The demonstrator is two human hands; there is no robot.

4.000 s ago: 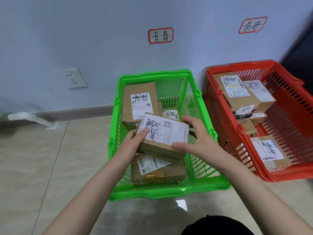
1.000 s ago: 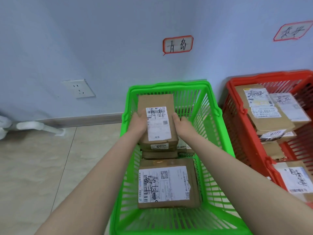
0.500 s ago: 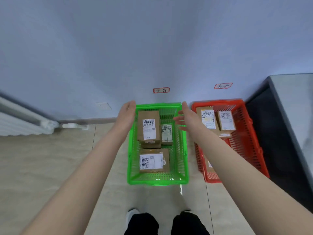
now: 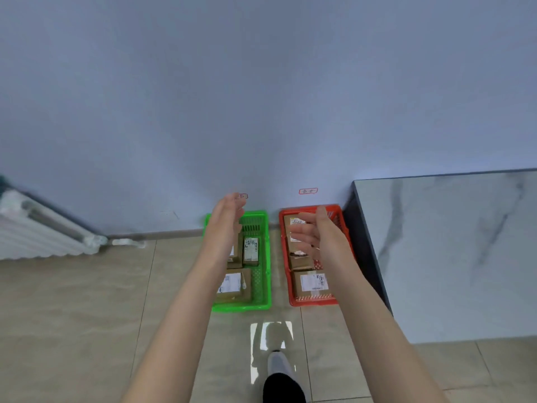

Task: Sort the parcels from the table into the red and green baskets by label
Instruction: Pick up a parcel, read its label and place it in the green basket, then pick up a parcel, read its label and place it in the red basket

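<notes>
**Both hands empty above the two baskets**

On the far left there's a white radiator [image 4: 43, 231] against the wall, tiled floor [image 4: 72, 301] below it. Next over, the left hand [image 4: 225, 225] is raised with its grip spread, fingers loose, nothing in it. It sits in front of the green basket [image 4: 263, 286], which is on the floor against the wall. Inside are brown cardboard parcels with white printed labels: one near the front edge [image 4: 234, 285], flat, label up with some dark handwriting, and a narrower one further back [image 4: 251, 251]; another is mostly hidden behind the wrist.

Just right of that, a small gap apart, is the red basket [image 4: 313, 301], also loaded with brown parcels, the front one [image 4: 312, 283] label up and a couple more stacked behind it. The right hand [image 4: 322, 237] hovers in front of those, grip spread too, fingers fanned, holding nothing.

There's a small red-bordered tag [image 4: 308, 191] on the wall above the red basket; the writing is too small to read. Far right, a grey marbled worktop [image 4: 450, 257], beside the red basket.
</notes>
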